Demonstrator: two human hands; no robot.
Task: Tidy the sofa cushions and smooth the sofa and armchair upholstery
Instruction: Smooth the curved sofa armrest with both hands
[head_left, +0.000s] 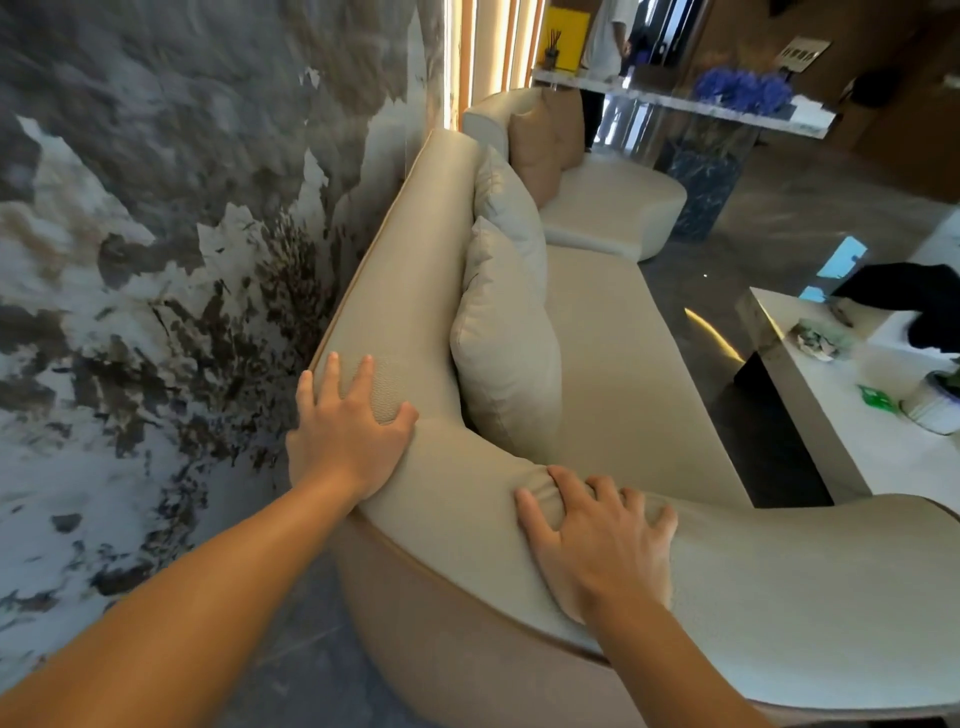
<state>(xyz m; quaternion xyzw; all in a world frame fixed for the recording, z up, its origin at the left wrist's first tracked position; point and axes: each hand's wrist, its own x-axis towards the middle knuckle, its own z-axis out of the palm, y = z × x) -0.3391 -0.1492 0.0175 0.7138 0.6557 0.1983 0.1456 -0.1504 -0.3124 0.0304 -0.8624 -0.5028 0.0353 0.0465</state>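
Note:
A cream sofa (623, 364) runs along the marble wall, and its rounded backrest (410, 291) curves toward me. My left hand (348, 431) lies flat on the backrest's top at the bend, fingers spread. My right hand (597, 540) presses flat on the backrest further right, bunching a small wrinkle of fabric under the fingertips. Two cream cushions (506, 353) stand upright in a row against the backrest. Beyond them a tan cushion (540, 145) leans on a second cream seat (613, 208).
A marble-patterned wall (156, 208) stands close on the left. A white low table (852, 415) with a dark garment (919, 301) and small items sits right of the sofa. A glass console with blue flowers (743, 88) and a standing person (605, 41) are at the back.

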